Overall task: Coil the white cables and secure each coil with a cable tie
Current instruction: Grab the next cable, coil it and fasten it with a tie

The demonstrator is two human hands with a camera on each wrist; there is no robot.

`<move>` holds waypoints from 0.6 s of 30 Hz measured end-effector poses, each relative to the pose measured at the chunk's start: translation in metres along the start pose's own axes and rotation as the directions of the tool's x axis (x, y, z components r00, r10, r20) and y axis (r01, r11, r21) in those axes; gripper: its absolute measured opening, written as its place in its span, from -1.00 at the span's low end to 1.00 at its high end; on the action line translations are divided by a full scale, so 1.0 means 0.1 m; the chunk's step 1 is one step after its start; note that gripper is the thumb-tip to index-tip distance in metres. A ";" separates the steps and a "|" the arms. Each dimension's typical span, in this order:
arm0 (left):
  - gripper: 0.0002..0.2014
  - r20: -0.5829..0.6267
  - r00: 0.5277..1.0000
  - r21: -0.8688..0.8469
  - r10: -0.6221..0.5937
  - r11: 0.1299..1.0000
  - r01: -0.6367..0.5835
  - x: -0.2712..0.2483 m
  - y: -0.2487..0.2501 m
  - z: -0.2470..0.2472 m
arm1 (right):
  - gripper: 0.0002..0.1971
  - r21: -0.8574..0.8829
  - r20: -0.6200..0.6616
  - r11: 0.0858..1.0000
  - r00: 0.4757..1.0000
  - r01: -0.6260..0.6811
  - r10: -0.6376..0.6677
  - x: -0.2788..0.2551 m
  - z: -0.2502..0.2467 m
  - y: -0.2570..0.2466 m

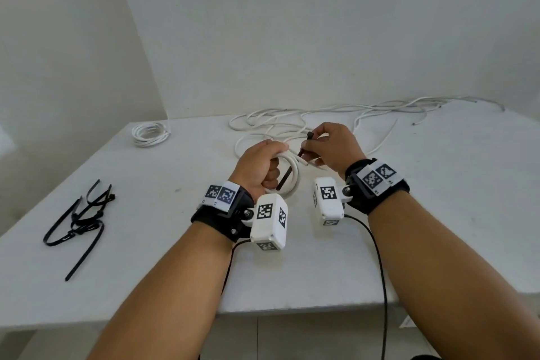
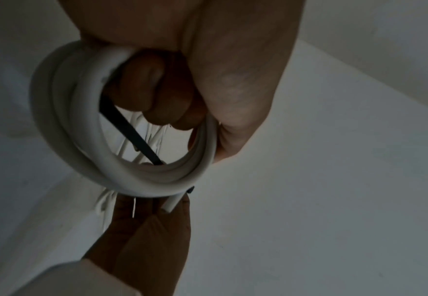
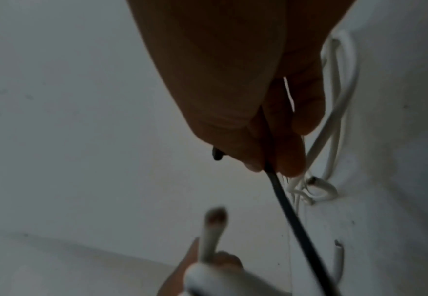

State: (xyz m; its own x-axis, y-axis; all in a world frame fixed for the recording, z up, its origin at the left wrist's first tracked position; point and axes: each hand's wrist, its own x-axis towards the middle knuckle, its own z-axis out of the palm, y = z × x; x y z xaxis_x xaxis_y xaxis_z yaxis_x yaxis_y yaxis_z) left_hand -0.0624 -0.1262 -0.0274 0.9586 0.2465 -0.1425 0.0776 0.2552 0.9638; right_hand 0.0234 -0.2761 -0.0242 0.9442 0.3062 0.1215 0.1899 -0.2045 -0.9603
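My left hand (image 1: 270, 166) grips a small coil of white cable (image 1: 293, 177) held just above the white table (image 1: 175, 242). A black cable tie (image 1: 285, 180) passes through the coil's opening. My right hand (image 1: 311, 146) pinches the tie's upper part near its head, just right of the coil. In the left wrist view my fingers (image 2: 157, 90) curl round the coil (image 2: 80, 140), and the tie (image 2: 131, 134) slants across its hole. In the right wrist view the tie (image 3: 296, 220) runs from my right hand (image 3: 263, 156) down toward the coil, beside a cut cable end (image 3: 215, 220).
A finished white coil (image 1: 150, 133) lies at the back left. Loose white cables (image 1: 292, 123) sprawl along the back of the table against the wall. A pile of black cable ties (image 1: 81, 213) lies at the left. The table's front edge (image 1: 292, 310) runs under my forearms.
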 end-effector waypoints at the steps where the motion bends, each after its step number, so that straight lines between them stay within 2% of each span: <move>1: -0.59 0.014 1.000 -0.015 -0.018 1.000 0.018 0.01 0.00 -0.01 | -0.84 -0.004 0.001 1.000 1.000 0.003 -0.003 0.01 -0.01 0.00; 3: -0.59 0.039 0.999 -0.022 -0.035 0.999 0.035 0.02 -0.01 -0.03 | -0.84 -0.005 0.017 1.000 1.000 0.000 0.000 0.01 -0.02 0.00; 6: -0.58 0.046 0.999 0.045 -0.013 0.999 0.011 0.04 -0.06 -0.03 | -0.85 -0.007 0.122 1.000 0.992 -0.014 0.015 -0.04 0.03 -0.02; 10: -0.67 0.033 0.999 0.124 -0.005 0.992 0.001 0.01 -0.11 0.01 | -0.85 -0.017 0.221 1.000 0.975 0.012 -0.008 -0.11 0.02 -0.10; 13: -0.65 0.038 0.998 0.160 -0.052 0.986 0.045 0.01 -0.11 0.00 | -0.86 0.019 0.239 0.999 0.969 0.051 -0.054 -0.13 0.01 -0.11; 15: -0.71 0.060 0.995 0.221 -0.075 0.973 0.061 0.02 -0.13 -0.02 | -0.86 0.026 0.232 0.997 0.969 0.075 -0.079 -0.13 0.01 -0.08; 18: -0.74 0.066 0.996 0.255 -0.067 0.966 0.048 0.02 -0.14 -0.01 | -0.87 0.000 0.197 0.992 0.972 0.129 -0.127 -0.12 0.03 -0.05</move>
State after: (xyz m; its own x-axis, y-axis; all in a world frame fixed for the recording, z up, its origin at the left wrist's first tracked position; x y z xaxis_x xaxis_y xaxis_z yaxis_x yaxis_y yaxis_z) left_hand -0.0614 -0.1281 -0.0418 0.9673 0.1661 -0.1918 0.1912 0.0199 0.9814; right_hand 0.0107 -0.2764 -0.0218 0.8407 0.5069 0.1903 0.3102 -0.1628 -0.9366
